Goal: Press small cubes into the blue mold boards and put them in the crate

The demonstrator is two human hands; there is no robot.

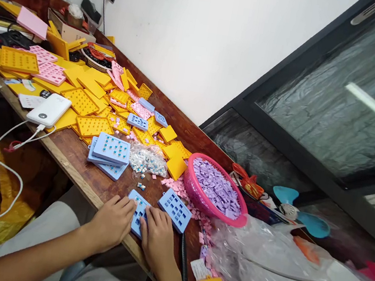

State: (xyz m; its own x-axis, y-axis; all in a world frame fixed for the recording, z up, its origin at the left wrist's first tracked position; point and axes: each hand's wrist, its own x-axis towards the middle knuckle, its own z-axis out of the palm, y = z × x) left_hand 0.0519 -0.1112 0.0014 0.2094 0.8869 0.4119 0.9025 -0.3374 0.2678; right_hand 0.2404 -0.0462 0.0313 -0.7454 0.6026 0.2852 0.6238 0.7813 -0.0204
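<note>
A light blue plastic tray (137, 204) with rows of small slots lies at the near edge of the wooden table (94, 182). My left hand (112, 224) rests on its left side with fingers curled over it. Beside it, my right hand (157, 236) presses fingertips onto the tray's right part. A second blue tray (175, 209) lies just right of my hands, tilted. A small stack of blue trays (111, 151) sits behind them, next to a clear bag of tiny pale pieces (148, 159).
A pink basket (193, 192) of lilac pieces stands right of the trays, with loose pink pieces around it. Yellow and pink trays (83, 94) cover the table's back left. A white power bank (48, 110) with cable lies left. Plastic bags (262, 253) crowd the right.
</note>
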